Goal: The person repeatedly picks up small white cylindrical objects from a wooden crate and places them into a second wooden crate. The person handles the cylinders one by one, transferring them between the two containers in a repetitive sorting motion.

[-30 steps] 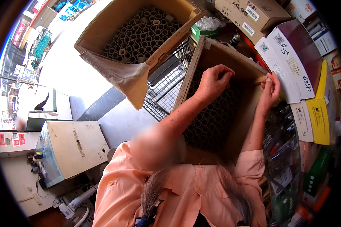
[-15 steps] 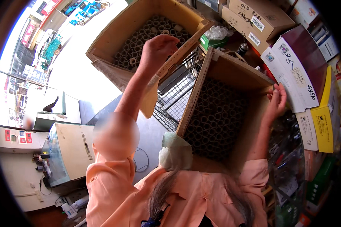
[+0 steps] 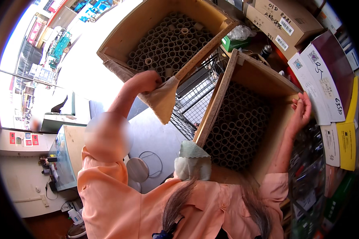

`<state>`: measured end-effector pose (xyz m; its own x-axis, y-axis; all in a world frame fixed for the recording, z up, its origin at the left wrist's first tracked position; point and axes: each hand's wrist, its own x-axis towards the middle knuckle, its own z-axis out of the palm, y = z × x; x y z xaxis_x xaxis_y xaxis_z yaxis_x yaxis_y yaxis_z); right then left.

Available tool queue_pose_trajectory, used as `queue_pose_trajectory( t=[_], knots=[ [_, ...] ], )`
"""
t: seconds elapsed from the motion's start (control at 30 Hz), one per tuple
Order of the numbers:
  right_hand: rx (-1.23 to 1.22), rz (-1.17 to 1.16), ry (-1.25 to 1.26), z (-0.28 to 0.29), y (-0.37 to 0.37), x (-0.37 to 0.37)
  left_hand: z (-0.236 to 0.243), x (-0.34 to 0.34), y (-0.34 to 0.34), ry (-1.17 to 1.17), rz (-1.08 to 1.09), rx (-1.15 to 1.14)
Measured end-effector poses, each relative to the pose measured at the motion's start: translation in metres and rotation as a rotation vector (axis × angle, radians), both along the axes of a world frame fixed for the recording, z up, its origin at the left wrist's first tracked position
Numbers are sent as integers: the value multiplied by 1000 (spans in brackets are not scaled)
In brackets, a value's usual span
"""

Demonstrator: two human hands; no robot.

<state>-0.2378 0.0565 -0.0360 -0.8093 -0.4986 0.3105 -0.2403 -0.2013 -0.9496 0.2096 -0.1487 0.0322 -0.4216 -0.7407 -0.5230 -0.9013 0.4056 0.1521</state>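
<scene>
1. The left hand [image 3: 145, 81] is clenched at the lower rim of the far box [image 3: 165, 24], at the edge of its hanging flap [image 3: 163, 99]; I cannot tell whether it grips the flap or a tube.
2. The right hand [image 3: 301, 111] grasps the right wall of the near box [image 3: 267, 85], fingers curled over the edge.
3. Both boxes are tipped toward the person and packed with cardboard tubes [image 3: 167, 40] standing on end; a wire basket [image 3: 199, 95] sits between them.
4. To work well here, I judge the right hand should keep the near box steady so its tubes [image 3: 237, 127] do not slide out.
5. The left hand should pull evenly on the rim, since the flap looks soft and may tear.
6. Stacked cartons [image 3: 283, 20] crowd the right side, so elbows need care.
</scene>
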Motion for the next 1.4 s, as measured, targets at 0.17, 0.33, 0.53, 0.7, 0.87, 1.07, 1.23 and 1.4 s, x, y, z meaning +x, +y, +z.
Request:
queue_pose_trajectory(
  t=[0.17,0.33,0.53,0.7,0.87,1.07,1.23,1.4],
  knots=[
    [9,3,10,2,0,1,1,6,6,189,-76,-166],
    [11,2,20,3,0,3,30,1,34,302,-1,-292],
    [19,0,16,3,0,3,30,2,62,461,121,-205],
    [31,-3,17,1,0,1,35,4,67,447,58,-210],
    [48,-2,40,4,0,4,28,3,43,375,68,-222],
    [62,-2,24,5,0,4,-11,9,-14,150,-22,-127],
    [61,-1,5,7,0,6,-43,1,-35,-209,-51,-65],
    [57,5,9,8,1,2,-38,-17,-41,-478,-195,-113]
  ],
)
